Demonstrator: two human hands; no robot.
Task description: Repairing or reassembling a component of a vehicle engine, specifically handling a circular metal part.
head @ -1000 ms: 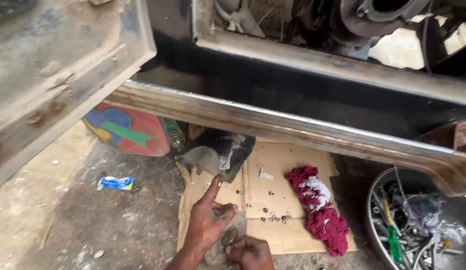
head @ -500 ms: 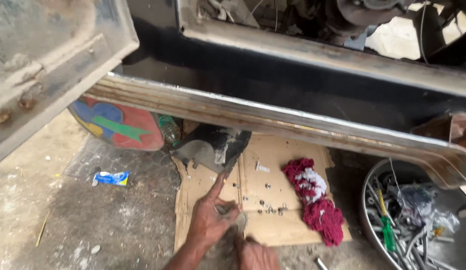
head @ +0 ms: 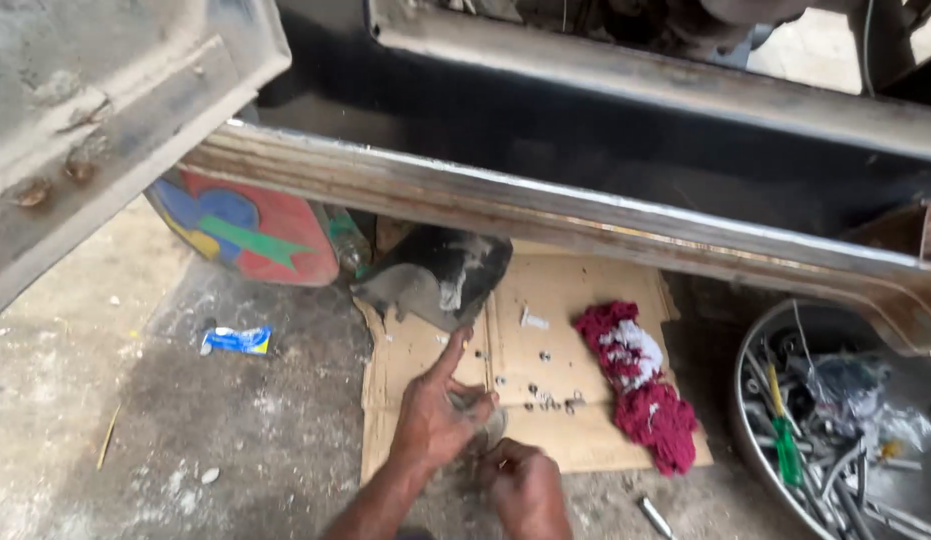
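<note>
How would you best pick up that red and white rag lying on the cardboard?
Pinch the red and white rag from straight above at its bunched middle. It lies limp and crumpled on the cardboard, with raised folds to grab. Nothing rests on it, and the small bolts sit to its left, probably clear.

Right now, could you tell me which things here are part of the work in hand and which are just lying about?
In hand:
- left hand and right hand, both on a small grey part
- cardboard sheet
- loose bolts and nuts

Lying about:
- red and white rag
- round pan of tools
- blue wrapper
- painted canister
</note>
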